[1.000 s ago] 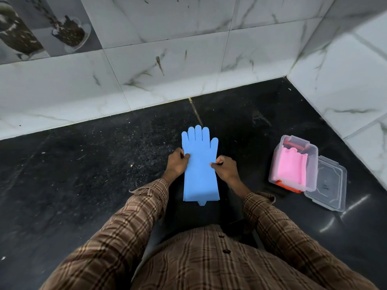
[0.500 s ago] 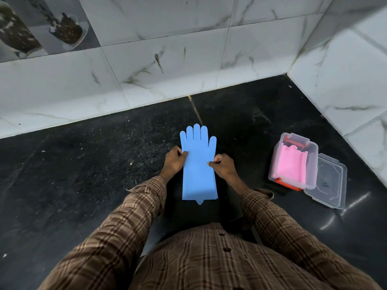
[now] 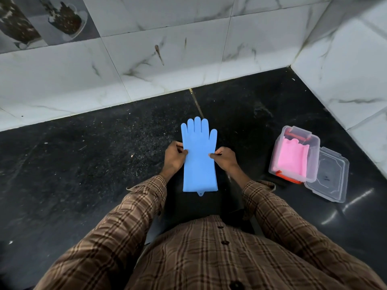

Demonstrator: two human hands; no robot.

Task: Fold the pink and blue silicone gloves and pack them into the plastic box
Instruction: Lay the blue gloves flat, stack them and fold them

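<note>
Nearest us, our plaid sleeves (image 3: 134,208) reach out over the black floor (image 3: 73,164). Our left hand (image 3: 173,159) pinches the left edge of the blue glove (image 3: 199,158), and our right hand (image 3: 225,159) pinches its right edge, fingers (image 3: 212,155) curled onto it at mid-length. The glove lies flat, fingertips pointing away. Farther right, the pink glove (image 3: 292,158) sits folded inside the plastic box (image 3: 312,164), its clear lid (image 3: 330,178) open beside it. We read no writing anywhere.
</note>
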